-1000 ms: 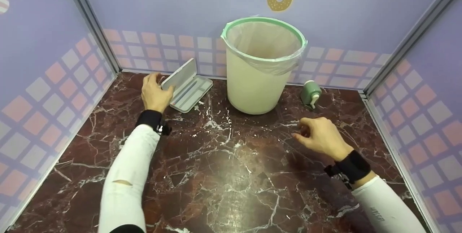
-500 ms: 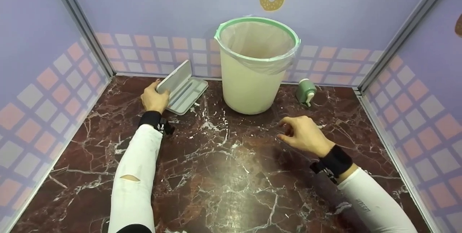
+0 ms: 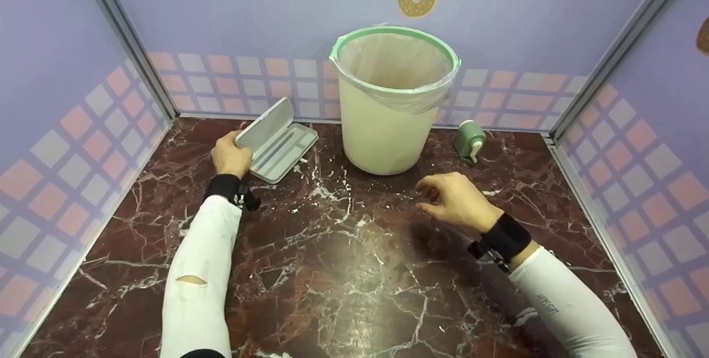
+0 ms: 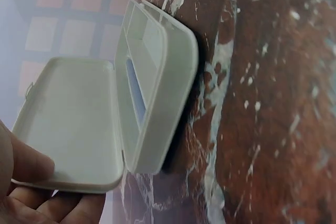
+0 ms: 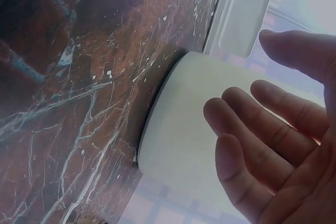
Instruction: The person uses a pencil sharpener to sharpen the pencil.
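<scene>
Open pencil case [image 3: 288,154] on a desk, at eleven o'clock from the desk's middle, its lid [image 3: 265,127] tilted up and a blue stick [image 4: 135,90] in its tray. The left hand [image 3: 231,156] pinches the lid, thumb on the inner face and fingers behind. The right hand [image 3: 458,198], at two o'clock, holds nothing; its fingers are loosely bent, above the surface. Just past twelve stands a pale bin [image 3: 382,136] with a green rim and a clear liner [image 3: 415,104]; between one and two, a green device [image 3: 468,136] with a white crank. The desk [image 3: 343,291] is dark red-brown — marbled, white-veined, glossy — with glare towards six o'clock. Lilac walls [image 3: 210,9] enclose it at nine, twelve and three, banded below with pink and whitish squares; a doughnut print [image 3: 407,0] lies near twelve, and grey posts [image 3: 126,36] mark the corners.
</scene>
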Demonstrator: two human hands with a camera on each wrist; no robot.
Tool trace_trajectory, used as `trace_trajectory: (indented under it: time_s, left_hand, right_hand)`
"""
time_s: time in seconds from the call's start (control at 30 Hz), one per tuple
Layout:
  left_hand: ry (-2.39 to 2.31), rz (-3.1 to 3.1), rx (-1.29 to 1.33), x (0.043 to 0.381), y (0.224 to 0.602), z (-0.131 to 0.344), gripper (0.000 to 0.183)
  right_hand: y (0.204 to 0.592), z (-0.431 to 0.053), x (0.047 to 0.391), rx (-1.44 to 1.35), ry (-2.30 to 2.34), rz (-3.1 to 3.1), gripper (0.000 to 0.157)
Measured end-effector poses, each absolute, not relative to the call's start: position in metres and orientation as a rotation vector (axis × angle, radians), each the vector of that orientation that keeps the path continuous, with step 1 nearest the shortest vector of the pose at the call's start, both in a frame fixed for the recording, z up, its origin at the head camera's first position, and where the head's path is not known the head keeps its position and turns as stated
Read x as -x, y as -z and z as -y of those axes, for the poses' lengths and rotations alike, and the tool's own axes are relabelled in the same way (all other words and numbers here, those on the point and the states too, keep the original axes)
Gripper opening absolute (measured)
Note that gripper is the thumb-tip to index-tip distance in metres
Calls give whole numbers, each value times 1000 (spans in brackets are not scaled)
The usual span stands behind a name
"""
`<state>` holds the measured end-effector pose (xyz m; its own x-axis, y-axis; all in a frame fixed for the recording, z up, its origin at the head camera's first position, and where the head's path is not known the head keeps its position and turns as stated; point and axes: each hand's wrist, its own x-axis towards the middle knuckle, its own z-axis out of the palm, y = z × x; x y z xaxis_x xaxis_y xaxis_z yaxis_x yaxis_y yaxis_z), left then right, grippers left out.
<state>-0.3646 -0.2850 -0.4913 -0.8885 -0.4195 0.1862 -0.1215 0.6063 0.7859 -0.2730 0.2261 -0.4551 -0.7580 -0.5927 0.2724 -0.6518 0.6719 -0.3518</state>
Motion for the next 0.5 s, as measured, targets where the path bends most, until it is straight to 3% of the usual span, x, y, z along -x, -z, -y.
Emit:
trace_trajectory:
  time_s: [0.5]
  left_hand:
    - [1185, 2472, -401, 337, 496, 294, 67]
  right_hand:
    - [457, -228, 270, -1035, -676, 2740, 31]
